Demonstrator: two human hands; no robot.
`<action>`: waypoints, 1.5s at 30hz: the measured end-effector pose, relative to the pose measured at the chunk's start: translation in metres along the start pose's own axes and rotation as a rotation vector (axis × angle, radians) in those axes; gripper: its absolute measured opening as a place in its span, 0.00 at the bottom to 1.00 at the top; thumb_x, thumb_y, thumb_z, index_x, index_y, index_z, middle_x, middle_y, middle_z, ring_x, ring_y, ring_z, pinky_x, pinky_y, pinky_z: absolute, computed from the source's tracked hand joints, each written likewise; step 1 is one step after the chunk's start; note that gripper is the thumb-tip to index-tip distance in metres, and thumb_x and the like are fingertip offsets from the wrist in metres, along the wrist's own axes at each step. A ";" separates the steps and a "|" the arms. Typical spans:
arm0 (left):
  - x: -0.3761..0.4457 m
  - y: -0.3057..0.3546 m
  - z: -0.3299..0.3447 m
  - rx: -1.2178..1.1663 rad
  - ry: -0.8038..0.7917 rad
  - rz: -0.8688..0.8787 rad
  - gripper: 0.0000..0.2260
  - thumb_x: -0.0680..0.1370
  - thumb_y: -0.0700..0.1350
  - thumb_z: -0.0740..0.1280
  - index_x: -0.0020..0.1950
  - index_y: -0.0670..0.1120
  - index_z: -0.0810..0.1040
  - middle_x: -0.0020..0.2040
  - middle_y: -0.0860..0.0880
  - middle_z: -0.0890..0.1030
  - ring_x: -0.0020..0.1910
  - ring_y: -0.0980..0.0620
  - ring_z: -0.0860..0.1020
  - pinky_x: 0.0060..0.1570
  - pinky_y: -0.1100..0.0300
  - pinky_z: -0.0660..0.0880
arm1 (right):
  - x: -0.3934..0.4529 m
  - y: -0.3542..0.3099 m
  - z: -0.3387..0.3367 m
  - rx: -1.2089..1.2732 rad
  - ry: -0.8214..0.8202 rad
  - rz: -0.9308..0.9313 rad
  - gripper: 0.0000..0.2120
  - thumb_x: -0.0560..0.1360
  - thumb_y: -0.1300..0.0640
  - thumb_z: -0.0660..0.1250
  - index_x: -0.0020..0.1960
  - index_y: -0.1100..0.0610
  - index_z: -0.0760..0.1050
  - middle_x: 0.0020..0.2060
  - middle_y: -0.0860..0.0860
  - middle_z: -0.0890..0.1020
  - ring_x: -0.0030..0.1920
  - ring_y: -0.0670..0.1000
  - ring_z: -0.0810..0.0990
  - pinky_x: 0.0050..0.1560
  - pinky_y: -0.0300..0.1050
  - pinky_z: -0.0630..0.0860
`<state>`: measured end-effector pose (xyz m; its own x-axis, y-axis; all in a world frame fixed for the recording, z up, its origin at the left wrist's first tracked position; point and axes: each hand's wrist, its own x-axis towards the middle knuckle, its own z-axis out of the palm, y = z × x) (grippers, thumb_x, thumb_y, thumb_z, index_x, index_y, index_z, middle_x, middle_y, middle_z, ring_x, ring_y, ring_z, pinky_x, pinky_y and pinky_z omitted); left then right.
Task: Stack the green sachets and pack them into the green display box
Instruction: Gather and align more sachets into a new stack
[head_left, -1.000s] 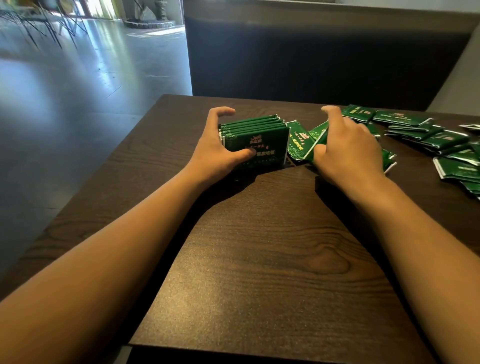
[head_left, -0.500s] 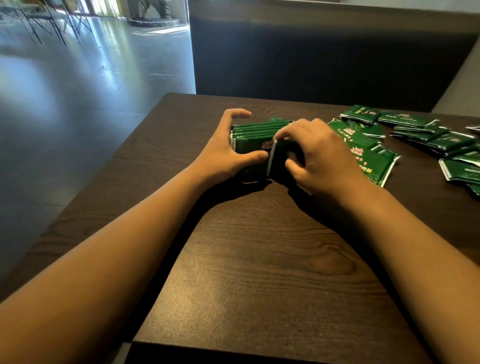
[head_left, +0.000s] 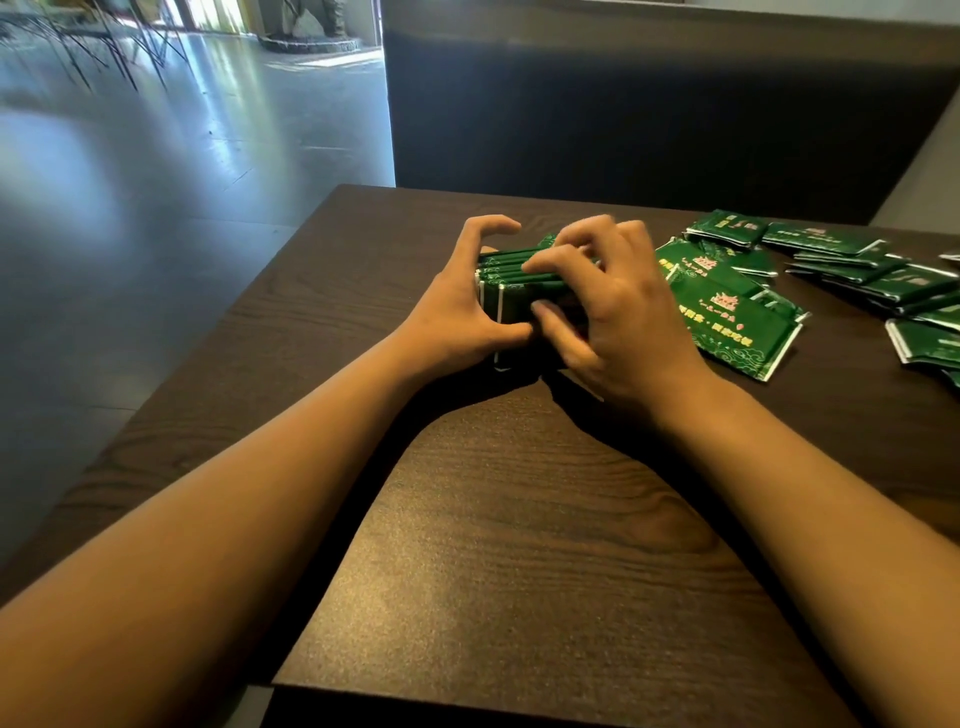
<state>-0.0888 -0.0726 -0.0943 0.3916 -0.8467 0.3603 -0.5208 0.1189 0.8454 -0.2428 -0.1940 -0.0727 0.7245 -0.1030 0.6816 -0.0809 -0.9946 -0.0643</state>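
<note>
- The left hand (head_left: 457, 312) curls its fingers around the upright stack of sachets (head_left: 511, 280) on the tabletop (head_left: 519, 519), probably to keep it standing.
- The right hand (head_left: 618, 317) pinches the stack's near side, seemingly to align it.
- Loose sachets (head_left: 727, 317) lie just right, within reach.

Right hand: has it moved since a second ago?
Yes. The right hand left the loose sachets and went leftward onto the upright stack that the left hand holds.

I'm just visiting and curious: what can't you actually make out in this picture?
- Head view: the front of the sachet stack is covered by the right hand and left hand.
- The display box isn't distinguishable.
- Loose sachets are cut off by the right edge; no full count.
- Print on the nearest loose sachet is too blurred to read.
</note>
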 end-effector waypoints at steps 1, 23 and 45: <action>0.000 0.000 0.000 -0.006 0.006 0.005 0.38 0.71 0.34 0.77 0.75 0.49 0.61 0.64 0.43 0.72 0.57 0.46 0.81 0.54 0.53 0.83 | 0.000 0.002 -0.001 0.015 0.052 0.059 0.16 0.77 0.51 0.66 0.62 0.55 0.77 0.58 0.56 0.75 0.58 0.56 0.71 0.54 0.54 0.73; 0.001 0.000 -0.001 -0.001 0.017 -0.029 0.38 0.72 0.39 0.80 0.75 0.48 0.63 0.64 0.43 0.77 0.60 0.47 0.83 0.61 0.49 0.81 | -0.008 0.023 0.002 0.354 -0.102 0.500 0.26 0.82 0.38 0.46 0.70 0.46 0.72 0.63 0.49 0.75 0.65 0.52 0.72 0.66 0.51 0.70; 0.000 0.004 -0.002 0.080 0.103 -0.083 0.35 0.72 0.44 0.81 0.73 0.51 0.66 0.66 0.49 0.76 0.61 0.50 0.80 0.63 0.49 0.80 | -0.010 0.052 -0.019 -0.388 -0.548 0.705 0.36 0.76 0.38 0.68 0.78 0.48 0.58 0.73 0.60 0.66 0.73 0.68 0.62 0.70 0.66 0.60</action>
<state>-0.0894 -0.0714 -0.0905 0.5094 -0.7938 0.3322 -0.5404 0.0053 0.8414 -0.2677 -0.2445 -0.0690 0.6334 -0.7613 0.1384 -0.7671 -0.6413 -0.0165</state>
